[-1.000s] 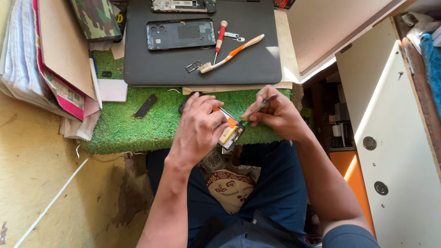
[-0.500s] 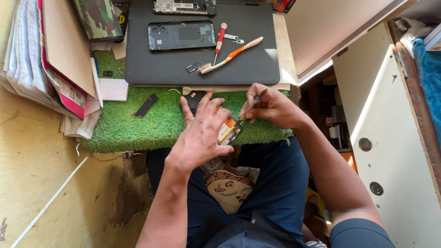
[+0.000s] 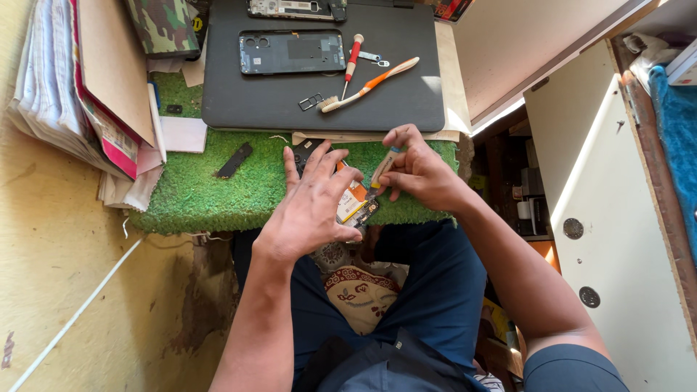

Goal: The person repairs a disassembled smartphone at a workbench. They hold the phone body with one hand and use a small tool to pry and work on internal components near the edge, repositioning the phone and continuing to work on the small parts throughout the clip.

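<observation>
Phone board w/ orange battery (image 3: 353, 203) sits at front edge of green turf surface (image 3: 196, 196), under left hand (image 3: 308, 207), fingers splayed open, pressing it flat. Right hand (image 3: 421, 174) pinches small tool (image 3: 381, 168), tip on board. Looks like mid-prying; next needs steady hold & fine tip control

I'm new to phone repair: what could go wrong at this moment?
The opened phone sits at the green mat's front edge above the lap, so it could slip off. The left hand covers much of it, so the thin tool in the right hand might slip onto exposed parts.
</observation>
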A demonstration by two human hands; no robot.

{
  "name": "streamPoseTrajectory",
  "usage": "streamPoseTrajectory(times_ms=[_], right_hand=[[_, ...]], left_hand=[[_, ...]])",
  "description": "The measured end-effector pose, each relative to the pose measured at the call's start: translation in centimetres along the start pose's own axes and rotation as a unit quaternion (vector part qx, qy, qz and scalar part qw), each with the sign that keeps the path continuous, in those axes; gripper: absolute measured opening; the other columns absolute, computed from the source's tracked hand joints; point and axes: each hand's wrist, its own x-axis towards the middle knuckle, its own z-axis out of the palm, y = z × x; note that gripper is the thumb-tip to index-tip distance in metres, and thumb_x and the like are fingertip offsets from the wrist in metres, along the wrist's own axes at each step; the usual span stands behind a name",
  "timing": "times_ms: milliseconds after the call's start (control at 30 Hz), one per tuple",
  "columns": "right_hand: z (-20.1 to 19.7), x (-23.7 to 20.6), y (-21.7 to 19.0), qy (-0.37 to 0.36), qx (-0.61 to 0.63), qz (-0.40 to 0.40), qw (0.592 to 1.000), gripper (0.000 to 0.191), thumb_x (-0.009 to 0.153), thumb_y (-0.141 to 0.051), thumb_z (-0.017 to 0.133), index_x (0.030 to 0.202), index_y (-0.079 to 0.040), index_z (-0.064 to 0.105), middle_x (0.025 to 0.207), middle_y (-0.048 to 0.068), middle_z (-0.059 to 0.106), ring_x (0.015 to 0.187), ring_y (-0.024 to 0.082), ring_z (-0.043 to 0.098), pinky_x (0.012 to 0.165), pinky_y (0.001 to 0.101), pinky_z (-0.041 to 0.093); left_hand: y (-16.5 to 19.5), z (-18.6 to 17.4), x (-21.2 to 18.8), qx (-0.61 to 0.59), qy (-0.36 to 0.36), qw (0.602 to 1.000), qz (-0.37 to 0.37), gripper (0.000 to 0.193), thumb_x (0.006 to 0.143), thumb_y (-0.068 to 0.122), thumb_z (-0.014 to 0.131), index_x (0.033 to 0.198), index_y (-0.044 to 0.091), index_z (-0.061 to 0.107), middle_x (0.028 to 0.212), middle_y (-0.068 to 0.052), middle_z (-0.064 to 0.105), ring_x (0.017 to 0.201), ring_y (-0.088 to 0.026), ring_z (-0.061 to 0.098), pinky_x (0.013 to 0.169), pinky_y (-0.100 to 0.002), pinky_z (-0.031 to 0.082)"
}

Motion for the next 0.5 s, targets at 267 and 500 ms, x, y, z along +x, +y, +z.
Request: streamPoseTrajectory(times_ms=[267,500], right_hand=[[0.5,-0.3,-0.1,0.018,0.001,-0.015,1.000,0.051,0.096,0.006,0.060,0.132,-0.012,0.028,0.094,0.015,0.069,0.084,0.017,0.071,0.062,0.0246,0.057],[0.0,-1.5,2.0,-0.002,0.023,-0.169,0.985,0.042,0.099,0.014,0.059,0.117,-0.013,0.032,0.107,0.017,0.072,0.103,0.019,0.072,0.087,0.0319,0.060]], left_hand=[[-0.2,-0.1,-0.1,-0.002,-0.009,1.000,-0.003,0.089,0.050,0.037,0.098,0.128,0.017,0.060,0.153,-0.014,0.038,0.153,-0.033,0.016,0.119,-0.066,-0.008],[-0.4,-0.1,-0.1,-0.014,-0.012,1.000,0.003,0.085,0.050,0.036,0.098,0.125,0.019,0.061,0.152,-0.012,0.040,0.153,-0.032,0.016,0.118,-0.067,-0.010]])
